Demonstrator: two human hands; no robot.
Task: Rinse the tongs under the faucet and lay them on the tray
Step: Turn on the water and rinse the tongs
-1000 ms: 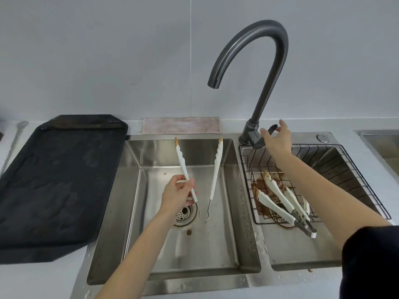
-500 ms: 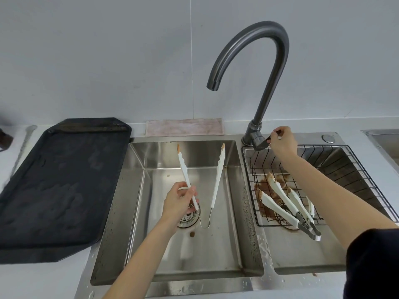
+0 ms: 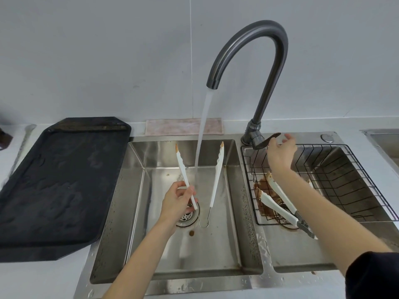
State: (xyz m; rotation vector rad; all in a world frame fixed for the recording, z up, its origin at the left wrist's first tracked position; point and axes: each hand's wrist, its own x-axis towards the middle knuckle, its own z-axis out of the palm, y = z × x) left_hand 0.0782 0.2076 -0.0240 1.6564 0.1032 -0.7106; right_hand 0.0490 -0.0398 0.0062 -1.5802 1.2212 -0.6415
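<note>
Water [image 3: 203, 130] runs from the faucet [image 3: 254, 59], passing between the spread arms of the tongs [image 3: 217, 175] (tips stained brown). Left hand [image 3: 177, 203] pinches one arm over the sink [image 3: 138, 190]; right hand [image 3: 280, 154] hovers slack-fingered at the lever [image 3: 267, 140]. Rinsing begins: next, I judge, swing the tips into the stream, then the tray [image 3: 56, 186].

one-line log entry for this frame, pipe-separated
phase: rinse start | faucet: running | left hand: holds tongs, stream between arms | right hand: open at faucet lever | tray: no tongs

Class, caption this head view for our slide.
Left hand holds tongs astride running faucet water; right hand at lever.
</note>
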